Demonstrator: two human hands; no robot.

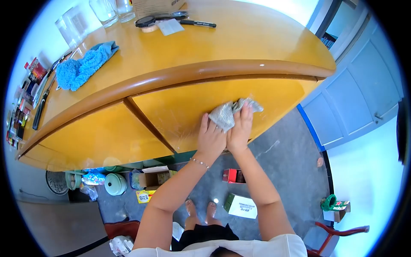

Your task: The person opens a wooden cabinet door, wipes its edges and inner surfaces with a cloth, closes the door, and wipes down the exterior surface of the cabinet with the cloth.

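Note:
A grey-and-white striped cloth (222, 116) lies bunched against the yellow front panel (171, 105) of a wooden cabinet. My right hand (239, 130) has its fingers closed over the cloth's right part, pressing it to the panel. Close beside it, my left hand (212, 139) is closed on the cloth's lower left side, and a beaded bracelet circles that wrist. Pale streaks mark the panel around the cloth. On the cabinet's top, a fluffy blue cloth (85, 66) lies crumpled near the left edge.
Glasses (72, 28), a black marker (198, 23) and a round black-lidded container (145, 22) stand or lie on top. Below are a pale green pot (115, 184), a red box (233, 175) and a white-and-green box (241, 206). A blue door (359, 90) is at right.

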